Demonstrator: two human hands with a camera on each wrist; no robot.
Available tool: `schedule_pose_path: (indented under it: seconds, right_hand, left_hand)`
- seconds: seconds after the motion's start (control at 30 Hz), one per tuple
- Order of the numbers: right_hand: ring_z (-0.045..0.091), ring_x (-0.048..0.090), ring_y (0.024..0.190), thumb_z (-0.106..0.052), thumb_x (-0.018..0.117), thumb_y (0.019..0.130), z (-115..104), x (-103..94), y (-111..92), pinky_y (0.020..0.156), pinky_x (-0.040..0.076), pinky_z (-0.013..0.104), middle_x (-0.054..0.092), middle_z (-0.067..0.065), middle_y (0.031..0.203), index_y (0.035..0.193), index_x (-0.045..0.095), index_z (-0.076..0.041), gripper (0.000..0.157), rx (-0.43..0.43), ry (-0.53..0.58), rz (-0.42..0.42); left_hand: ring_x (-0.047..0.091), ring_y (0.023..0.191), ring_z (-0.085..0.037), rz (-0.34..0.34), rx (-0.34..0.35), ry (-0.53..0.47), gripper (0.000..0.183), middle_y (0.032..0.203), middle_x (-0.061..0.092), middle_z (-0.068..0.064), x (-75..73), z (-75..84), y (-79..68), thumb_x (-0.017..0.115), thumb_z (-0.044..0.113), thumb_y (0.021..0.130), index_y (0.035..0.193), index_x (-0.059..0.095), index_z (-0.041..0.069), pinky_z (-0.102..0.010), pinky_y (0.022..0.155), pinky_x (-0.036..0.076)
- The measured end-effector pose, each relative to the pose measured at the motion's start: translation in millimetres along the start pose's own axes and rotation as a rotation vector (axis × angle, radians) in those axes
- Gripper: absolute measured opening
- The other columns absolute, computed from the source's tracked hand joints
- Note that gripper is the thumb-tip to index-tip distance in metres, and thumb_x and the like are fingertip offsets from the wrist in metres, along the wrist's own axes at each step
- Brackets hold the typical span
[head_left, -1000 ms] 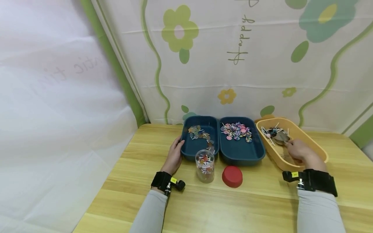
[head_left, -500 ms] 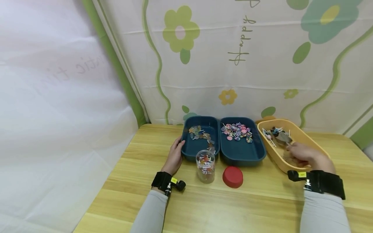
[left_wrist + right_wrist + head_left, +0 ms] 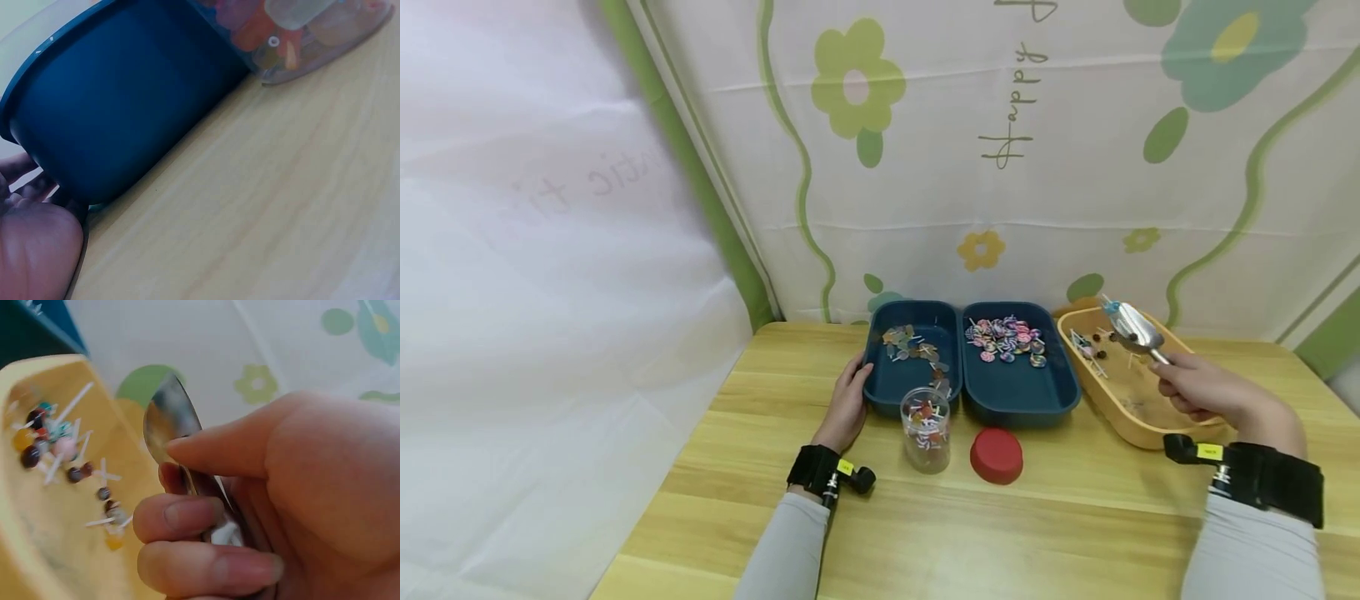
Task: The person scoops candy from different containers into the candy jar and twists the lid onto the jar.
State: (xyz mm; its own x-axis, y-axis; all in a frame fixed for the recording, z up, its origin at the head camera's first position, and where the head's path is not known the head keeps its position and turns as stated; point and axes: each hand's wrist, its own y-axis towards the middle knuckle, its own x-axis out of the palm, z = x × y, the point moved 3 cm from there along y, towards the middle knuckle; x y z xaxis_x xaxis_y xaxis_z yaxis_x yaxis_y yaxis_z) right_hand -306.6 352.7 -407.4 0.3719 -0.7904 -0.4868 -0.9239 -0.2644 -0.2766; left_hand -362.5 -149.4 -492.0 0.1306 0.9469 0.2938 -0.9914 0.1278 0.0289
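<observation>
In the head view, my right hand (image 3: 1202, 385) grips the handle of a small metal scoop (image 3: 1133, 327) above the yellow bin (image 3: 1210, 408). Something blue with a white stick lies at the scoop's tip. The right wrist view shows fingers curled round the handle and the thumb along it; the scoop's bowl (image 3: 165, 415) points away. Small lollipops (image 3: 59, 440) with round heads lie in that bin. My left hand (image 3: 846, 408) rests against the outer left side of the left blue bin (image 3: 895, 387), fingers extended along its wall; this bin holds brownish translucent lollipops (image 3: 917, 346).
The middle blue bin (image 3: 1022, 396) holds swirl lollipops (image 3: 1007, 337). In front stand a clear plastic cup (image 3: 927, 454) partly filled with lollipops and a red round lid (image 3: 997, 456). A patterned cloth (image 3: 925, 192) hangs behind the wooden table (image 3: 970, 542).
My right hand has lifted the scoop up from the lollipops in the yellow bin and shifted slightly right. The left hand stays against the blue bin.
</observation>
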Motion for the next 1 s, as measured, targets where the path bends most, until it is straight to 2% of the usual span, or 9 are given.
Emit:
schedule_pose_path:
  seconds: [0.13, 0.33, 0.47, 0.57, 0.73, 0.83, 0.93, 1.0]
  right_hand:
    - [0.006, 0.032, 0.048, -0.029, 0.025, 0.114, -14, -4.2, -13, 0.043, 0.031, 0.022, 0.039, -0.003, 0.066, 0.103, 0.036, -0.002, 0.032, -0.033, -0.064, 0.038]
    - [0.007, 0.035, 0.047, -0.026, 0.032, 0.114, -48, -4.4, -40, 0.040, 0.033, 0.026, 0.041, -0.003, 0.064, 0.098, 0.042, -0.003, 0.030, -0.121, -0.196, 0.163]
    - [0.011, 0.034, 0.046, -0.024, 0.033, 0.114, -77, 1.8, -61, 0.042, 0.033, 0.032, 0.037, -0.001, 0.063, 0.097, 0.049, -0.002, 0.032, -0.209, -0.337, 0.239]
    - [0.015, 0.034, 0.045, -0.020, 0.036, 0.114, -96, 7.6, -73, 0.044, 0.031, 0.033, 0.037, 0.001, 0.064, 0.099, 0.055, -0.004, 0.029, -0.314, -0.407, 0.267]
    - [0.012, 0.036, 0.047, -0.012, 0.046, 0.110, -122, 23.8, -85, 0.044, 0.032, 0.028, 0.041, -0.004, 0.065, 0.100, 0.065, -0.019, 0.022, -0.488, -0.474, 0.239]
    - [0.009, 0.039, 0.051, -0.011, 0.051, 0.108, -135, 36.5, -88, 0.047, 0.034, 0.026, 0.041, -0.010, 0.066, 0.096, 0.064, -0.027, 0.025, -0.544, -0.503, 0.195]
    - [0.007, 0.041, 0.054, -0.008, 0.052, 0.108, -147, 50.0, -87, 0.049, 0.035, 0.025, 0.041, -0.013, 0.067, 0.092, 0.062, -0.029, 0.027, -0.603, -0.498, 0.121]
    - [0.004, 0.046, 0.060, -0.008, 0.054, 0.107, -155, 58.9, -85, 0.053, 0.036, 0.024, 0.046, -0.016, 0.071, 0.094, 0.063, -0.031, 0.028, -0.640, -0.512, 0.082]
  left_hand:
    - [0.025, 0.153, -0.028, -0.005, 0.003, 0.002, 0.052, 0.166, 0.024, -0.013, -2.4, -1.7, -1.4, 0.042, 0.024, 0.112, 0.161, 0.029, 0.009, -0.046, 0.124, 0.024]
    - [0.028, 0.152, -0.028, -0.002, 0.002, -0.007, 0.052, 0.166, 0.026, -0.013, -4.2, -3.0, -1.8, 0.042, 0.024, 0.112, 0.160, 0.030, 0.009, -0.045, 0.123, 0.027]
    - [0.031, 0.150, -0.026, 0.005, -0.006, -0.017, 0.051, 0.165, 0.028, -0.012, -4.5, -3.3, -1.9, 0.042, 0.024, 0.112, 0.160, 0.032, 0.009, -0.044, 0.122, 0.029]
    - [0.031, 0.150, -0.027, 0.004, -0.001, -0.015, 0.051, 0.164, 0.029, -0.012, -4.1, -3.2, -2.4, 0.041, 0.024, 0.113, 0.160, 0.032, 0.009, -0.045, 0.122, 0.029]
    - [0.032, 0.150, -0.027, -0.005, 0.007, -0.015, 0.049, 0.164, 0.030, -0.013, -1.8, -1.8, -2.1, 0.039, 0.021, 0.113, 0.160, 0.032, 0.009, -0.046, 0.122, 0.029]
    - [0.031, 0.150, -0.027, -0.009, 0.007, -0.014, 0.049, 0.165, 0.029, -0.013, -0.7, -1.1, -1.3, 0.039, 0.021, 0.113, 0.160, 0.032, 0.009, -0.045, 0.122, 0.029]
    - [0.030, 0.151, -0.027, -0.013, 0.010, -0.010, 0.050, 0.165, 0.028, -0.014, 0.3, -0.6, -0.5, 0.039, 0.021, 0.113, 0.160, 0.031, 0.008, -0.044, 0.122, 0.028]
    - [0.030, 0.151, -0.027, -0.015, 0.014, -0.009, 0.050, 0.166, 0.027, -0.014, 1.0, -0.3, 0.1, 0.039, 0.021, 0.113, 0.160, 0.031, 0.008, -0.044, 0.123, 0.028]
